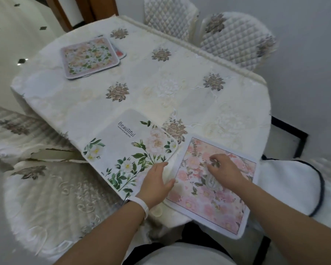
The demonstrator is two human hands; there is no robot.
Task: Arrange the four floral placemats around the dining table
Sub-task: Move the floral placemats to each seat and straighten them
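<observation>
A pink floral placemat lies at the table's near edge, its lower corner hanging over. My right hand rests on its middle with fingers bent, fingertips pressing the surface. My left hand lies flat with straight fingers at the pink mat's left edge, overlapping the white placemat printed with green leaves and the word "Beautiful". At the far left of the table sits a third floral placemat stacked on another, of which only a corner shows.
The cream embroidered tablecloth covers the oval table. Quilted chairs stand at the far side, a covered chair at near left, and a white cushion with dark piping at right. A white band circles my left wrist.
</observation>
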